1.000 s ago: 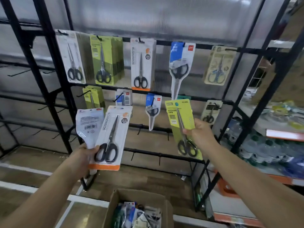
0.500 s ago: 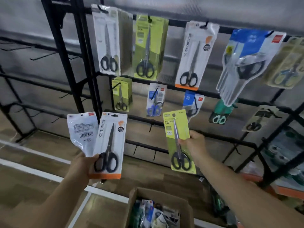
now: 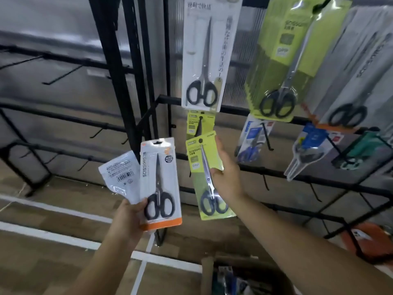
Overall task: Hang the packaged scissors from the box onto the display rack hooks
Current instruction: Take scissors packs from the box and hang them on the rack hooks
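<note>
To your left, the bare black wire hooks [image 3: 61,75] stick out from the black metal rack rails [image 3: 63,118] with open air between them. To your right, hanging white-carded scissors [image 3: 207,52], a thick stack of lime-green scissor packs [image 3: 282,60] and blue-carded scissors [image 3: 253,139] crowd the hooks. The black upright posts [image 3: 119,67] divide the two sides.

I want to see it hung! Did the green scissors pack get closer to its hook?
Yes. The green pack in the right hand has gone leftward along the rack, up to the matching hung pack.
</note>
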